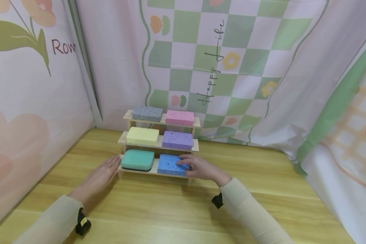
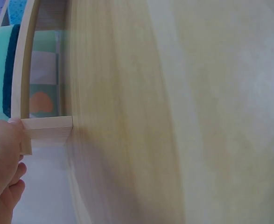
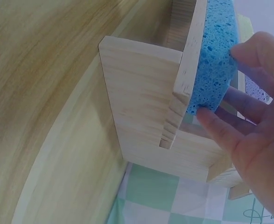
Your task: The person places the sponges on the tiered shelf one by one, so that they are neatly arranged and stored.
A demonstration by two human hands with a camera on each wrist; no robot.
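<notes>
A three-tier wooden display rack [image 1: 155,170] stands on the table, two sponges on each step. At the bottom step's right end, my right hand [image 1: 199,167] pinches the blue sponge [image 1: 167,165]; in the right wrist view, the thumb and fingers touch the edges of this speckled sponge [image 3: 214,56], which sits on the step. My left hand [image 1: 99,178] grips the bottom step's left end, beside the teal sponge [image 1: 138,160] with a dark underside; in the left wrist view, part of this hand [image 2: 1,163] lies cut off at the frame edge.
The middle step bears a yellow sponge [image 1: 142,136] and a purple sponge [image 1: 177,140]. On the top step lie a grey sponge [image 1: 147,114] and a pink sponge [image 1: 180,117]. Behind the wood-grain table [image 1: 158,210] hangs a checkered curtain [image 1: 219,81]; printed cloth flanks both sides.
</notes>
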